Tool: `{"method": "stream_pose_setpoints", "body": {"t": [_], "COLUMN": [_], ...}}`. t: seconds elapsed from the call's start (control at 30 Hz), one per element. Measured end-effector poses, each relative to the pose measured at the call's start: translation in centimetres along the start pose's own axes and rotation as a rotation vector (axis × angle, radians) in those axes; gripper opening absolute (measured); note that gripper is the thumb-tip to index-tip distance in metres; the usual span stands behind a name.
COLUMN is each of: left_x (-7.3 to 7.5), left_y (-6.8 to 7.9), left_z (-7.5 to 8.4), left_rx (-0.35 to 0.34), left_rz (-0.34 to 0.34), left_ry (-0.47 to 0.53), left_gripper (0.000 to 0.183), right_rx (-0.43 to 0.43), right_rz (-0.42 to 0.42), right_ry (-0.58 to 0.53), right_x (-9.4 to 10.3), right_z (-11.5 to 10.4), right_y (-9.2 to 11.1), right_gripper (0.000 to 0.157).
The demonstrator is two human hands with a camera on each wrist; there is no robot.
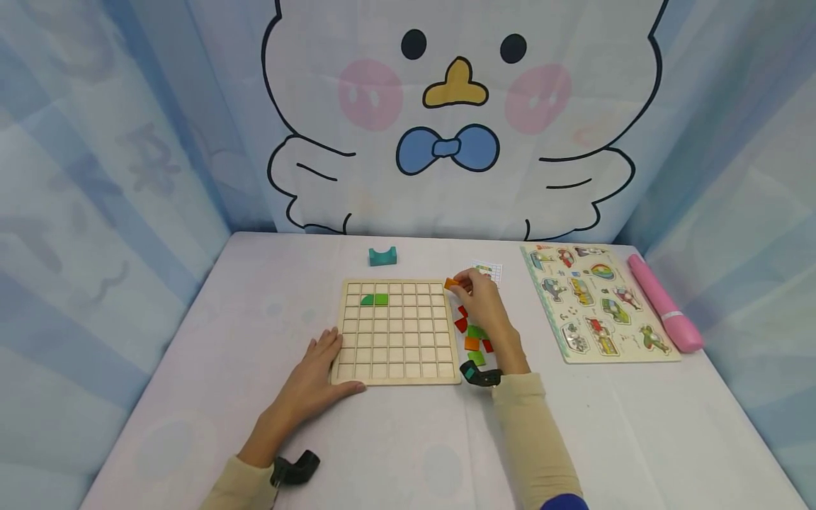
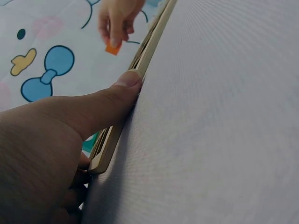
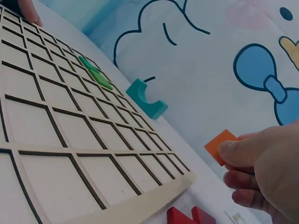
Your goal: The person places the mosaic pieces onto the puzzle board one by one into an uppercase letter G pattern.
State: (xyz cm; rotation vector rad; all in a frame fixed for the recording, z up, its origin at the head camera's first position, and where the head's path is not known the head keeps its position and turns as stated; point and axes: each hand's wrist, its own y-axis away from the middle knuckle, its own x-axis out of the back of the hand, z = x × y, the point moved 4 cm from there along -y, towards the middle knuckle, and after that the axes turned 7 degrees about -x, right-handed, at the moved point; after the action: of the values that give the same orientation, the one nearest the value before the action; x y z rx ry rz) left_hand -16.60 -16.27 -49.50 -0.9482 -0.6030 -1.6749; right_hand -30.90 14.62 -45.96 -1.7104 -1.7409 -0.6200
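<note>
A wooden grid board lies flat, with a green quarter-round tile and a green square tile side by side in its upper left cells. My left hand rests at the board's near left corner, fingers along the left side. Its thumb touches the front edge. Above the board's far right corner, my right hand pinches an orange square tile between thumb and fingers. Below that hand, red, green and orange tiles lie loose beside the board, partly hidden by the wrist.
A teal arch-shaped block stands behind the board. A small printed card lies partly behind the right hand. Farther right are a picture puzzle board and a pink cylinder-shaped object. Patterned curtains surround the table.
</note>
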Motion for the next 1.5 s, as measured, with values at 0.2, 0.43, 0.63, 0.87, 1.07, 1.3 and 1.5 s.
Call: {"method": "stream_pose_setpoints", "body": {"t": [0.2, 0.43, 0.63, 0.87, 1.07, 1.3, 1.5], "left_x": [0.0, 0.1, 0.2, 0.1, 0.1, 0.2, 0.2], "left_y": [0.1, 0.0, 0.0, 0.0, -0.1, -0.1, -0.1], "left_z": [0.0, 0.0, 0.0, 0.0, 0.2, 0.4, 0.4], "left_rx": [-0.01, -0.006, -0.008, -0.008, 0.0, 0.008, 0.009], "left_rz": [0.005, -0.015, -0.018, -0.019, -0.023, -0.032, -0.028], "left_ry": [-0.006, -0.014, -0.018, -0.02, -0.013, 0.003, -0.004], "left_gripper": [0.107, 0.106, 0.106, 0.105, 0.105, 0.104, 0.105], "right_rx": [0.055, 0.102, 0.109, 0.118, 0.14, 0.126, 0.149], "right_rz": [-0.005, -0.049, -0.085, -0.126, -0.155, -0.177, -0.168], "right_ry": [-0.008, -0.025, -0.037, -0.044, -0.041, -0.015, 0.006], "right_x": [-0.9, -2.0, -3.1, -4.7, -6.0, -7.2, -7.8], "right_z": [-0.9, -2.2, -3.1, -4.0, -4.6, -4.9, -5.1], "right_y": [0.1, -0.1, -0.5, -0.5, -0.6, -0.5, -0.6], "right_gripper": [0.025, 0.022, 0.021, 0.021, 0.02, 0.018, 0.018]}}
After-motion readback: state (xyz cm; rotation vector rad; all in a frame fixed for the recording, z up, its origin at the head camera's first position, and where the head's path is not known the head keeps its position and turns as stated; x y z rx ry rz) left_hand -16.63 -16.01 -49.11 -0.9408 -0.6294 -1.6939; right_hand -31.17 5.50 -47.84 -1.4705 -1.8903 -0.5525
